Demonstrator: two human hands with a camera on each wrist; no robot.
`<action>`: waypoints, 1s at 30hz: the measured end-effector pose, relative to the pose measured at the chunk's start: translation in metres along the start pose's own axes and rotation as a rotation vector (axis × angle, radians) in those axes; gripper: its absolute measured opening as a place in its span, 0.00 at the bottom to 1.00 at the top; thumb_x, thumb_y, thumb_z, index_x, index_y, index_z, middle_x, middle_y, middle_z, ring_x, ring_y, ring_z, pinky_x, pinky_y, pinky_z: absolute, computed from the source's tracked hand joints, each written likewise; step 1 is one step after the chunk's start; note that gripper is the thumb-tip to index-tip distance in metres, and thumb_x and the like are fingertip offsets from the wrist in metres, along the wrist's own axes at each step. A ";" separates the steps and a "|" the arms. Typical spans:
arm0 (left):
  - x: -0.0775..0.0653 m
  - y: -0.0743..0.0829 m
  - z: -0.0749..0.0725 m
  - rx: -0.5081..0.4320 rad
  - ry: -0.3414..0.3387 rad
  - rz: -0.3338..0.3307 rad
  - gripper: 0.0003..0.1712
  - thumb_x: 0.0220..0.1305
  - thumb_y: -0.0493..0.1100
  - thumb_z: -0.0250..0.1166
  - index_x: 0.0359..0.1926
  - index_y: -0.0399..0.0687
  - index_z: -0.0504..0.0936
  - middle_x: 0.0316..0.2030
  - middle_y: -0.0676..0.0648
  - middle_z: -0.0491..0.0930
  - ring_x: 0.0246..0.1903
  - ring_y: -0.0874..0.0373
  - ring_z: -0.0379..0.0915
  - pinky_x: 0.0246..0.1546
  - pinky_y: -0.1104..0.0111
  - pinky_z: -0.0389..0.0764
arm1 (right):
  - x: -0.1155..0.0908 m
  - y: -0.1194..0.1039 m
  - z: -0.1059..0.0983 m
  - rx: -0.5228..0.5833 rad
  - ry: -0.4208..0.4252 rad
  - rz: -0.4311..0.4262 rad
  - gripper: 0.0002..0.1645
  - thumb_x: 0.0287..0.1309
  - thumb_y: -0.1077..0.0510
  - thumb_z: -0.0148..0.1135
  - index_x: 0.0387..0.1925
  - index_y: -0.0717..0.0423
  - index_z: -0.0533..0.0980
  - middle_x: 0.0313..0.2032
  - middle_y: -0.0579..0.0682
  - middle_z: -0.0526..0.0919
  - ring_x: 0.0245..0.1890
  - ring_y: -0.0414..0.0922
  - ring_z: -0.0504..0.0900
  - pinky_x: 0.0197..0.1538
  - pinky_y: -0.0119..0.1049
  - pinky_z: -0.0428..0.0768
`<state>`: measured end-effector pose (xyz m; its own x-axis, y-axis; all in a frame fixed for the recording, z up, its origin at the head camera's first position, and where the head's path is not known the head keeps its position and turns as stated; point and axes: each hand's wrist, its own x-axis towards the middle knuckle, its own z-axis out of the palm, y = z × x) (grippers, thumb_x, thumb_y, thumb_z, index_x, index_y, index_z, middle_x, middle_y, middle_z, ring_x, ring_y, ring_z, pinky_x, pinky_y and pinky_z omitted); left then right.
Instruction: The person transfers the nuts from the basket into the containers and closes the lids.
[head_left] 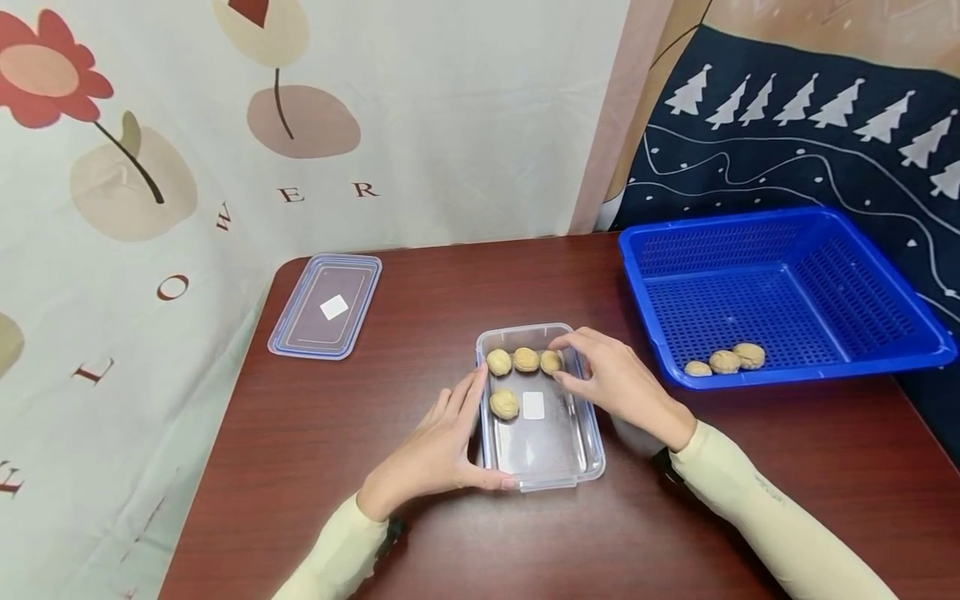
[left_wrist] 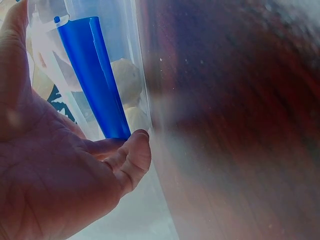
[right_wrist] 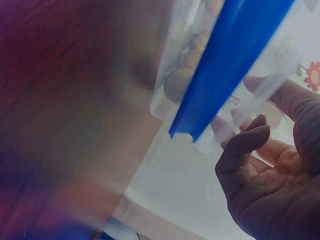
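Note:
A clear plastic container [head_left: 551, 454] sits on the table, its blue side clip [left_wrist: 95, 80] showing in the left wrist view. My left hand [head_left: 435, 454] holds its near left corner, fingers along the left wall and thumb at the front rim. Inside, my right hand [head_left: 618, 379] pinches a walnut [head_left: 551, 362] between thumb and fingertips at the far right corner. Beside it in the far row lie a middle walnut [head_left: 527, 360] and a left walnut [head_left: 498, 362]. Another walnut [head_left: 504, 405] is nearer, by the left wall. A white label [head_left: 533, 405] marks the container's floor.
At the back right, a blue plastic basket [head_left: 795, 381] has three walnuts [head_left: 725, 362] along its near side. A clear lid [head_left: 311, 321] with a white label lies at the table's far left. Printed cloths [head_left: 465, 125] hang behind the brown table [head_left: 420, 333].

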<state>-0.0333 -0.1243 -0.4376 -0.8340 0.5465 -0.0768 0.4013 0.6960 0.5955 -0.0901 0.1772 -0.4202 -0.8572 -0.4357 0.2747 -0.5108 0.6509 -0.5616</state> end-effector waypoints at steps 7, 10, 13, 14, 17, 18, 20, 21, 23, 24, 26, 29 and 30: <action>0.001 -0.001 0.001 -0.023 -0.008 -0.008 0.90 0.45 0.79 0.82 0.90 0.49 0.34 0.86 0.44 0.47 0.69 0.45 0.60 0.70 0.46 0.70 | -0.009 0.001 -0.018 0.020 0.048 0.023 0.19 0.65 0.62 0.78 0.56 0.54 0.86 0.43 0.50 0.85 0.28 0.39 0.73 0.29 0.35 0.73; 0.000 -0.002 0.000 -0.025 -0.006 -0.011 0.90 0.45 0.78 0.83 0.90 0.49 0.34 0.86 0.44 0.47 0.69 0.45 0.60 0.70 0.46 0.69 | -0.012 0.001 -0.022 0.026 0.062 0.032 0.18 0.66 0.62 0.77 0.56 0.55 0.86 0.41 0.47 0.83 0.28 0.39 0.73 0.29 0.35 0.72; 0.000 -0.002 -0.001 -0.022 -0.007 -0.009 0.90 0.45 0.78 0.83 0.90 0.49 0.34 0.86 0.43 0.47 0.70 0.44 0.60 0.70 0.46 0.69 | -0.016 0.000 -0.027 0.033 0.072 0.050 0.18 0.67 0.63 0.76 0.57 0.55 0.86 0.39 0.46 0.82 0.28 0.39 0.73 0.29 0.35 0.72; 0.000 -0.002 -0.001 -0.021 -0.008 -0.008 0.90 0.45 0.78 0.83 0.90 0.48 0.34 0.86 0.43 0.47 0.70 0.44 0.60 0.70 0.46 0.69 | -0.017 -0.001 -0.029 0.036 0.076 0.055 0.18 0.67 0.63 0.76 0.57 0.55 0.86 0.39 0.46 0.82 0.28 0.39 0.73 0.29 0.35 0.73; -0.001 -0.002 -0.001 -0.018 -0.010 -0.011 0.90 0.45 0.78 0.83 0.90 0.48 0.34 0.86 0.43 0.48 0.70 0.44 0.60 0.70 0.46 0.70 | -0.018 -0.001 -0.036 0.032 0.096 0.054 0.18 0.67 0.65 0.76 0.56 0.55 0.86 0.40 0.47 0.82 0.28 0.39 0.73 0.29 0.35 0.74; -0.001 -0.002 -0.001 -0.017 -0.010 -0.011 0.90 0.45 0.78 0.83 0.90 0.48 0.34 0.86 0.43 0.48 0.69 0.44 0.60 0.70 0.46 0.70 | -0.018 -0.001 -0.038 0.029 0.104 0.053 0.18 0.66 0.66 0.76 0.56 0.55 0.86 0.40 0.48 0.83 0.28 0.39 0.73 0.29 0.34 0.74; -0.001 -0.002 -0.002 -0.014 -0.010 -0.011 0.90 0.45 0.78 0.83 0.90 0.48 0.34 0.86 0.43 0.48 0.69 0.44 0.61 0.70 0.46 0.70 | -0.017 0.001 -0.041 0.017 0.125 0.045 0.19 0.65 0.67 0.77 0.56 0.55 0.86 0.39 0.47 0.82 0.28 0.39 0.73 0.28 0.34 0.74; -0.001 -0.002 -0.002 -0.013 -0.010 -0.011 0.90 0.45 0.78 0.83 0.90 0.48 0.34 0.86 0.43 0.48 0.69 0.44 0.60 0.70 0.46 0.70 | -0.017 0.003 -0.043 0.010 0.138 0.042 0.20 0.64 0.67 0.77 0.56 0.55 0.86 0.38 0.47 0.82 0.28 0.39 0.73 0.28 0.33 0.74; -0.001 -0.002 -0.002 -0.011 -0.010 -0.012 0.90 0.45 0.78 0.83 0.90 0.47 0.34 0.86 0.43 0.48 0.69 0.45 0.61 0.70 0.46 0.70 | -0.017 0.005 -0.045 0.008 0.167 0.044 0.20 0.64 0.68 0.77 0.56 0.55 0.86 0.36 0.47 0.81 0.28 0.40 0.73 0.29 0.32 0.73; -0.001 -0.001 -0.002 -0.010 -0.010 -0.013 0.90 0.45 0.78 0.83 0.90 0.47 0.34 0.86 0.43 0.48 0.69 0.45 0.61 0.70 0.47 0.70 | -0.017 0.006 -0.046 0.009 0.184 0.046 0.21 0.64 0.69 0.77 0.57 0.55 0.86 0.36 0.48 0.81 0.28 0.40 0.73 0.30 0.31 0.73; -0.001 -0.001 -0.002 -0.009 -0.013 -0.017 0.90 0.45 0.78 0.82 0.90 0.48 0.34 0.86 0.42 0.48 0.68 0.45 0.61 0.70 0.47 0.70 | -0.019 0.008 -0.048 0.006 0.223 0.048 0.22 0.64 0.69 0.76 0.58 0.55 0.85 0.38 0.48 0.82 0.29 0.40 0.73 0.31 0.28 0.72; -0.001 -0.001 -0.002 -0.009 -0.016 -0.020 0.90 0.45 0.78 0.83 0.90 0.48 0.34 0.86 0.42 0.48 0.69 0.45 0.61 0.71 0.46 0.69 | -0.022 0.012 -0.052 0.000 0.271 0.062 0.23 0.65 0.69 0.75 0.60 0.55 0.84 0.43 0.50 0.85 0.29 0.40 0.73 0.32 0.27 0.70; -0.001 -0.001 -0.002 -0.007 -0.016 -0.020 0.90 0.45 0.78 0.83 0.90 0.48 0.34 0.86 0.41 0.48 0.69 0.44 0.61 0.71 0.46 0.69 | -0.023 0.013 -0.053 -0.008 0.282 0.070 0.24 0.65 0.68 0.75 0.61 0.55 0.84 0.44 0.49 0.85 0.29 0.40 0.73 0.31 0.27 0.70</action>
<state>-0.0335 -0.1266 -0.4360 -0.8357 0.5397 -0.1016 0.3815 0.7036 0.5995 -0.0809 0.2288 -0.3928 -0.8744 -0.2004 0.4419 -0.4491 0.6790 -0.5807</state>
